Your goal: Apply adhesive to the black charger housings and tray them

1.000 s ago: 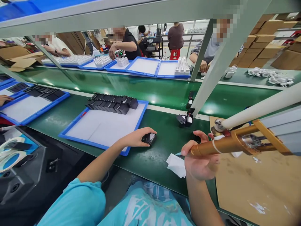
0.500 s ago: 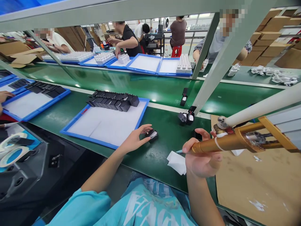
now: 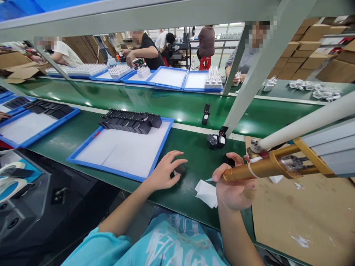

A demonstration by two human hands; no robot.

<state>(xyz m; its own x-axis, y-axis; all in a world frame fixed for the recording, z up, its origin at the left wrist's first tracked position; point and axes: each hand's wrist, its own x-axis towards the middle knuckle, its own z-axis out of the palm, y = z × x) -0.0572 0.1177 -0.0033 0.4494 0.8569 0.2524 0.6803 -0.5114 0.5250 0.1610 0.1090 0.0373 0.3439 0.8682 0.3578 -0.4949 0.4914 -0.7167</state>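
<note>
My left hand (image 3: pixel 165 170) is spread over a small black plastic case (image 3: pixel 179 170) on the green bench. Its fingers are apart and partly cover the case; I cannot tell whether they touch it. My right hand (image 3: pixel 235 188) is wrapped round the gold barrel of a glue gun (image 3: pixel 251 170), whose thin pale nozzle points left. Below the nozzle a folded white paper (image 3: pixel 206 193) lies on the bench. Another dark piece (image 3: pixel 230 160) shows partly behind my right fingers. Two opened black cases (image 3: pixel 216 139) with white inside stand further back.
A blue-rimmed tray (image 3: pixel 108 167) with rows of black adapters (image 3: pixel 129 121) lies at left. One more open case (image 3: pixel 205 114) sits on the green belt (image 3: pixel 155 100). A slanted grey post (image 3: pixel 249 81) rises ahead. Cardboard (image 3: pixel 302 218) covers the right side. Co-workers sit across the belt.
My left hand has opened and lifted its fingers from the black case, shifting over it. My right hand keeps hold of the glue gun. The view has turned slightly.
</note>
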